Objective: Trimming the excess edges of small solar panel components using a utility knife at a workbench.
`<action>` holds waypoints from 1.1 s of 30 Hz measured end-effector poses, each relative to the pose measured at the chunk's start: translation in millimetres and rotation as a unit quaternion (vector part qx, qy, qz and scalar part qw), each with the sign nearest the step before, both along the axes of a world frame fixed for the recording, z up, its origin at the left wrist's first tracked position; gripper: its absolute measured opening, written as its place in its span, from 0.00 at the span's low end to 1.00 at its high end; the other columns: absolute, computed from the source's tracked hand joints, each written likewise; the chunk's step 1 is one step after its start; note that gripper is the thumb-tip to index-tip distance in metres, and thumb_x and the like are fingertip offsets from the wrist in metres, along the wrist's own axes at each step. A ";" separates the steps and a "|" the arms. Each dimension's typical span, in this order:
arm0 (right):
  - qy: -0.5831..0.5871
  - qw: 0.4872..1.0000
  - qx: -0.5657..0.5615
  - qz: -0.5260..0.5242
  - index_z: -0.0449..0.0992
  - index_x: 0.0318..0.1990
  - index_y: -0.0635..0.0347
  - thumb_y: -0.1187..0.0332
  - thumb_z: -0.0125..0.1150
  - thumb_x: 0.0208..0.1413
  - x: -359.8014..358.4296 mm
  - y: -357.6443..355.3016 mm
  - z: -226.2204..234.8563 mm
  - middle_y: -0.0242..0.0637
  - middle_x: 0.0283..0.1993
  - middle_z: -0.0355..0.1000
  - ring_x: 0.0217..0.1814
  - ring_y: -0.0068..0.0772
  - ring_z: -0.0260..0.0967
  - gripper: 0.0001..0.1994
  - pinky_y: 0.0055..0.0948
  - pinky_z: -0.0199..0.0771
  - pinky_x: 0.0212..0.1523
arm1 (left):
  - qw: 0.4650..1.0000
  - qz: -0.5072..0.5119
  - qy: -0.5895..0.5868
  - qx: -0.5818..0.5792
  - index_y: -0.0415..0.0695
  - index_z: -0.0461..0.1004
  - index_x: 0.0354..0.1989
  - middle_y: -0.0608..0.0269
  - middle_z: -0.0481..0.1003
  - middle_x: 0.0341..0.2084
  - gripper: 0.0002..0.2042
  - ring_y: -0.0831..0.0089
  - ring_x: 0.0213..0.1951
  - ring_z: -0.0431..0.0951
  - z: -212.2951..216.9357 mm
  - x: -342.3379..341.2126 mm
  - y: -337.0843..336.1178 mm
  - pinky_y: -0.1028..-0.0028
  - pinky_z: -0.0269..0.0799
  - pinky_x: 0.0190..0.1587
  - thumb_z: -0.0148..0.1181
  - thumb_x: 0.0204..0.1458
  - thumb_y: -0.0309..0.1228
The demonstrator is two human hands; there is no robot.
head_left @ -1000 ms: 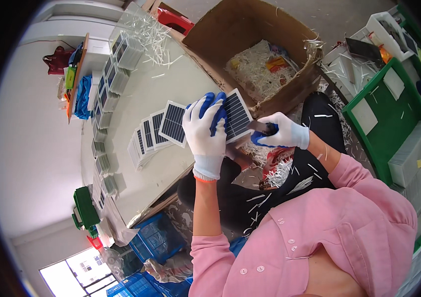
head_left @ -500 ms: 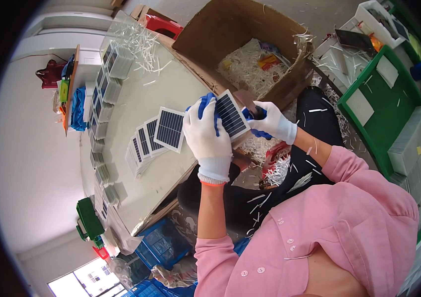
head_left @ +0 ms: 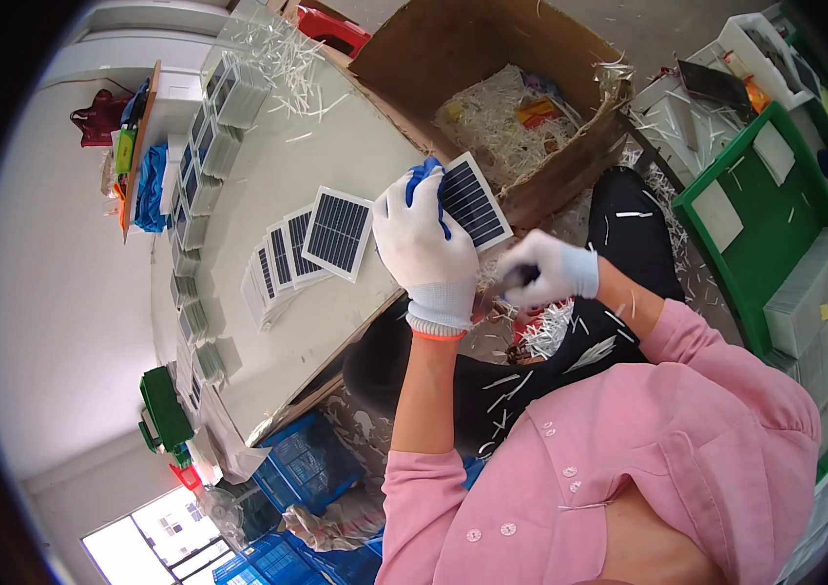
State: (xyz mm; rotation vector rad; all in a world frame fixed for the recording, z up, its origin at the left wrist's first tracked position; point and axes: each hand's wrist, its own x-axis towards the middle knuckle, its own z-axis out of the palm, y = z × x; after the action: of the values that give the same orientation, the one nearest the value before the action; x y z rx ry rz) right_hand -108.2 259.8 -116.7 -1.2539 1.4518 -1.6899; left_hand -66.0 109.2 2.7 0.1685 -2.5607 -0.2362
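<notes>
My left hand [head_left: 423, 229], in a white glove with blue fingertips, is closed on the edge of a small solar panel [head_left: 473, 202]. The panel is tilted, dark-celled with a white border, and held by the table's edge near the carton. Just below the panel's lower corner, my right hand [head_left: 542, 270], gloved alike, is closed around a dark-handled tool [head_left: 519, 284]. Motion smears the tool, so its kind cannot be made out. Left of my left hand, another solar panel [head_left: 337, 234] lies on top of a fanned row of panels [head_left: 280, 258] on the table.
Stacks of panels [head_left: 201, 180] line the far left side of the pale table [head_left: 336, 146]. White strips [head_left: 282, 68] heap at its back corner. Ahead stands a cardboard carton [head_left: 414, 68] holding more strips. A green tray [head_left: 765, 224] is at right; blue crates [head_left: 307, 463] sit lower left.
My right hand and its tool have moved down and nearer to me, away from the panel's edge. My left hand, still holding the panel, has shifted slightly right in the picture.
</notes>
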 end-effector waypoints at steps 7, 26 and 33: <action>-0.186 0.938 -0.054 -0.289 0.70 0.53 0.61 0.75 0.64 0.55 21.3 -20.5 -0.3 0.37 0.40 0.76 0.39 0.25 0.76 0.18 0.23 0.75 0.39 | 1.000 0.014 -0.015 -0.021 0.41 0.77 0.52 0.51 0.73 0.46 0.19 0.51 0.49 0.71 1.4 1.9 3.0 0.57 0.68 0.52 0.61 0.48 0.25; 0.283 0.904 -0.133 -0.291 0.81 0.47 0.60 0.74 0.75 0.33 -50.2 -17.6 47.2 0.42 0.36 0.75 0.36 0.43 0.75 0.26 0.33 0.75 0.40 | 0.997 -0.003 0.017 0.078 0.43 0.77 0.52 0.48 0.73 0.48 0.23 0.48 0.50 0.72 2.3 4.2 -3.3 0.57 0.67 0.55 0.53 0.45 0.15; -0.018 0.954 -0.005 -0.300 0.82 0.43 0.63 0.77 0.67 0.48 -62.6 63.8 64.3 0.36 0.33 0.78 0.29 0.24 0.74 0.13 0.23 0.72 0.31 | 0.840 -0.018 0.146 0.522 0.30 0.70 0.56 0.53 0.71 0.58 0.19 0.65 0.57 0.73 11.3 17.4 0.8 0.69 0.70 0.61 0.42 0.58 0.10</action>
State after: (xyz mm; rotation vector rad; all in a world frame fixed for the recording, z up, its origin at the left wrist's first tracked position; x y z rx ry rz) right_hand -170.8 323.6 -52.4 -0.8170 1.9335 -2.0806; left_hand -48.6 110.0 14.0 0.4363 -1.8650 -1.5261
